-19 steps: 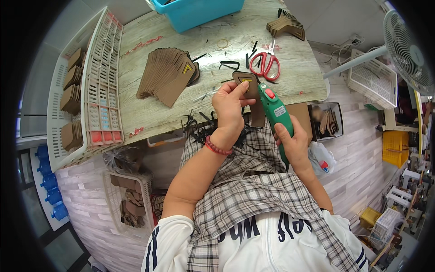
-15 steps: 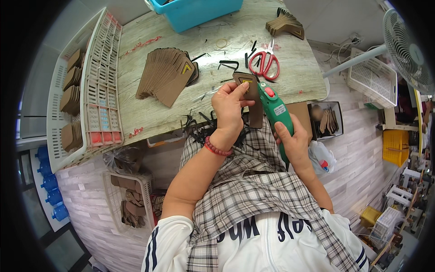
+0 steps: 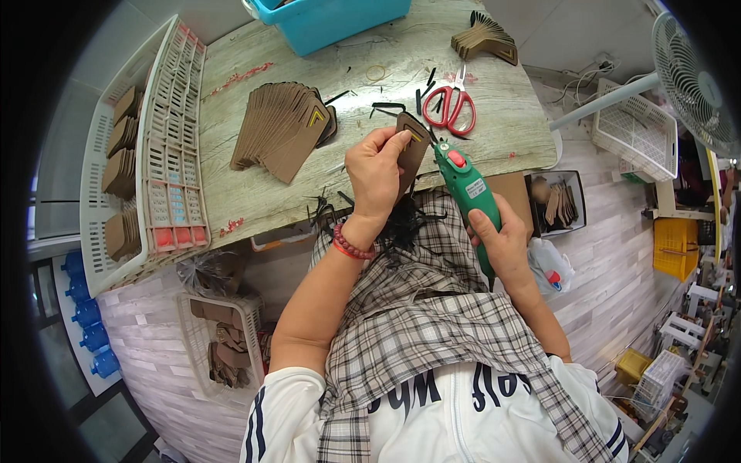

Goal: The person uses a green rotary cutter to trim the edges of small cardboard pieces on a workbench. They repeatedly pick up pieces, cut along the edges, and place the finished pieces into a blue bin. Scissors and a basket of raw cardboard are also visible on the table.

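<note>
Spreading across the upper middle of the frame is a pale wood-grain table (image 3: 255, 193), with a white slatted crate (image 3: 166, 154) of brown card pieces at upper left, a blue tub (image 3: 332, 19) at the top edge, a fanned stack of brown card tags (image 3: 282, 127), and red-handled scissors (image 3: 451, 108) to the right. A white fan (image 3: 691, 81) stands at upper right above a pale brick-patterned floor.

At centre, the left hand (image 3: 376, 174) pinches a brown card tag (image 3: 411, 150) upright, fingers closed on its edge; the tag is flat, dark brown, with a yellow chevron near its top. Just right of it, the right hand (image 3: 502, 243) is wrapped around a green glue gun (image 3: 471, 197) whose nozzle meets the tag.
</note>
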The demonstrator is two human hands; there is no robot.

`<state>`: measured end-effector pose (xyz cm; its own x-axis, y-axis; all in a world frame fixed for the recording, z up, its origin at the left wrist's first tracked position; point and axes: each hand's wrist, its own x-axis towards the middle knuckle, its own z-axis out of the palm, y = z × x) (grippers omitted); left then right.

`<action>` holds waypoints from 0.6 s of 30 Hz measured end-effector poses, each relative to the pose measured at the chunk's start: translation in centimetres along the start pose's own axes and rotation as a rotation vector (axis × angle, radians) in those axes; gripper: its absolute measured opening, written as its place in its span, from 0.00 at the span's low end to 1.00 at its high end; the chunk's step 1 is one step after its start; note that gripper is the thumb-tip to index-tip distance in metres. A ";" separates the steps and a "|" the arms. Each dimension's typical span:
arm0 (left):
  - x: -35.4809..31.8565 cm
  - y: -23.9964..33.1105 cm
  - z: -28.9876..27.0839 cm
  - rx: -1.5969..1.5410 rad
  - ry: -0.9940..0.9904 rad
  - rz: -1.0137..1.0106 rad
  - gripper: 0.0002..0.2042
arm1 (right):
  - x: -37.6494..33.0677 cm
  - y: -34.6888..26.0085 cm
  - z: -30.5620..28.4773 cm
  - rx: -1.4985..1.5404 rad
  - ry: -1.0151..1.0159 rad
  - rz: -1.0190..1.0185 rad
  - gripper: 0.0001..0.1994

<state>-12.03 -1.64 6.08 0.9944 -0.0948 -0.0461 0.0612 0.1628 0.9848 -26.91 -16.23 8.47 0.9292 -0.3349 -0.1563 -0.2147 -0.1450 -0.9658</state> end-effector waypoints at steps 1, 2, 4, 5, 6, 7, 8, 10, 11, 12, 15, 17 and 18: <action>0.0 0.3 -0.2 0.048 -0.005 -0.014 0.07 | 0.0 0.0 -0.1 -0.001 -0.005 0.001 0.21; 0.0 0.5 -0.2 0.049 -0.017 0.008 0.07 | -0.1 0.0 -0.1 0.002 -0.010 0.006 0.21; 0.0 0.9 -0.2 0.052 -0.040 0.053 0.08 | -0.1 0.0 -0.1 0.009 -0.019 0.018 0.21; 0.0 1.0 -0.3 0.088 -0.048 0.028 0.08 | -0.1 0.0 -0.1 0.009 -0.021 0.019 0.21; 0.0 1.2 -0.3 0.097 -0.056 0.029 0.08 | -0.1 0.0 -0.1 0.009 -0.024 0.020 0.21; 0.0 1.4 -0.3 0.106 -0.064 0.030 0.08 | -0.1 0.0 -0.2 0.009 -0.026 0.021 0.21; 0.0 1.4 -0.3 0.116 -0.072 0.032 0.08 | -0.1 -0.1 -0.2 0.011 -0.025 0.020 0.21; 0.0 1.4 -0.4 0.120 -0.107 0.016 0.07 | -0.2 -0.3 -0.2 0.017 -0.024 0.018 0.21; 0.0 1.4 -0.4 0.122 -0.125 0.008 0.07 | -0.2 -0.2 -0.2 0.008 -0.027 0.013 0.21; 0.0 1.3 -0.5 0.130 -0.145 0.007 0.07 | -0.2 -0.1 -0.3 -0.001 -0.030 0.007 0.21; 0.1 0.7 -0.7 0.155 -0.187 0.010 0.08 | -0.1 0.0 -0.3 0.005 -0.032 0.005 0.21; 0.4 0.0 -0.8 0.164 -0.225 0.020 0.07 | -0.1 -0.1 -0.3 0.020 -0.030 0.019 0.21; 0.5 -0.1 -0.9 0.168 -0.245 0.025 0.07 | -0.1 -0.1 -0.4 0.028 -0.030 0.031 0.21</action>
<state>-11.47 -0.87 5.79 0.9439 -0.3302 0.0005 0.0013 0.0051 1.0000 -27.07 -16.53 8.69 0.9310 -0.3107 -0.1917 -0.2351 -0.1088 -0.9659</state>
